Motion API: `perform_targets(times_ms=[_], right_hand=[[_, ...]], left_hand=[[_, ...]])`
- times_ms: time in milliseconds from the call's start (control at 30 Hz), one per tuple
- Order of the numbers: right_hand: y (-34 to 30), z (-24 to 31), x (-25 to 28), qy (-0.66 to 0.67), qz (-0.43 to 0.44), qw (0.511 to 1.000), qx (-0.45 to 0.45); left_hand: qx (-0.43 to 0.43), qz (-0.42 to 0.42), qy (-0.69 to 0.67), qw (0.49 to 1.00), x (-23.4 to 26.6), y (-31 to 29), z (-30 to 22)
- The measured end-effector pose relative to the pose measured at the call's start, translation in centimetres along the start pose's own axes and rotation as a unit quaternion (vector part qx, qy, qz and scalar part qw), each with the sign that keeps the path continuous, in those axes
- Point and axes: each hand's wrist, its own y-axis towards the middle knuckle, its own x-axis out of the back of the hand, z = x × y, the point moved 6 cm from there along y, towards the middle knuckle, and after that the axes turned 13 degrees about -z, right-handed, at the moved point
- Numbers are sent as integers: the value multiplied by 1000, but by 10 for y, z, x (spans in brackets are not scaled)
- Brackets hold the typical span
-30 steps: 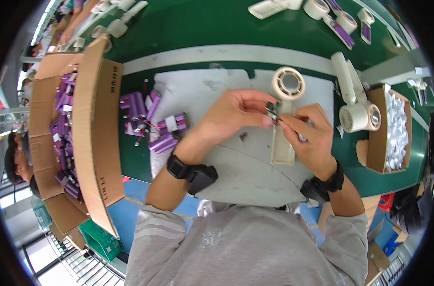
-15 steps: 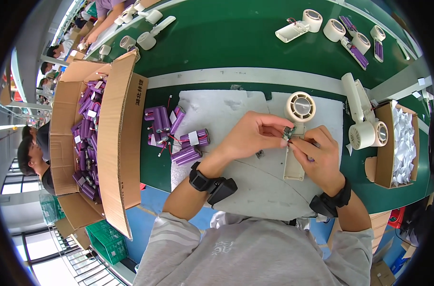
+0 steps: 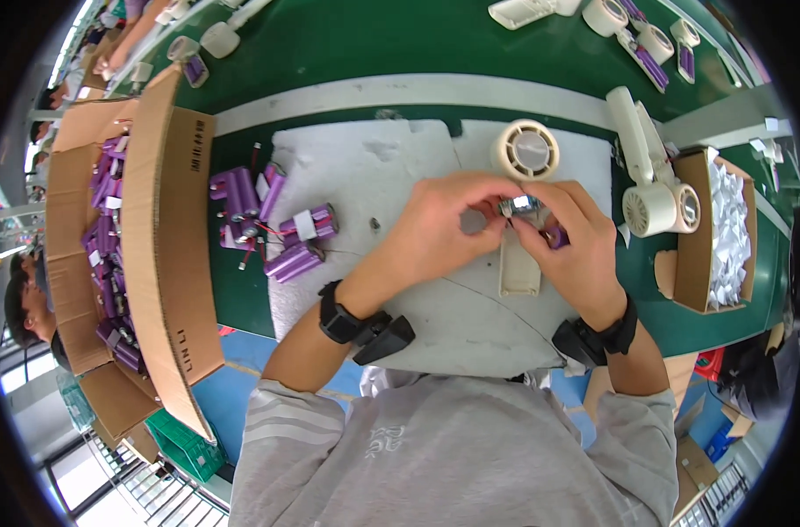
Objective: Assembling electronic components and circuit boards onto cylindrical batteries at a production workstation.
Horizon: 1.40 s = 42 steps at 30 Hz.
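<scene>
A small green circuit board (image 3: 511,207) with a bright, shiny part is pinched between the thumb and fingers of my left hand (image 3: 444,224). My right hand (image 3: 580,241) meets it there, its thumb and forefinger at the board's right side. A purple battery pack (image 3: 554,236) shows partly within my right hand's curled fingers; the rest is hidden. Under both hands lies a cream handheld fan, its round head (image 3: 527,149) beyond my fingers and its handle (image 3: 518,272) pointing toward me. Any wires at my fingertips are too small to make out.
A pale foam mat (image 3: 365,176) covers the green bench. Left of it lie several purple battery packs (image 3: 295,262), beside a large cardboard box (image 3: 176,255) of more packs. To the right are cream fans (image 3: 650,209) and a carton (image 3: 694,263) of white pieces. A metal rail (image 3: 356,94) runs behind.
The whole view has shifted, so the bench sits higher and further left. The circuit board has turned between my fingers, showing its shiny part. Both hands stay together over the fan.
</scene>
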Motion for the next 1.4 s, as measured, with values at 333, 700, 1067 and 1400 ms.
perform_targets(times_ms=[333,700,1067,1400], right_hand=[[-1,-6,-1,6,-25,999,24],[1,-8,-2,13,-15,1000,-9],[-6,-10,5,-21,33,999,-28],[-6,-5,4,-48,1,999,11]], left_hand=[[-22,-36,5,999,1,-3,8],[-28,-11,66,997,0,-4,5],[169,56,-121,977,-9,-7,27],[188,38,-104,976,-12,-7,25]])
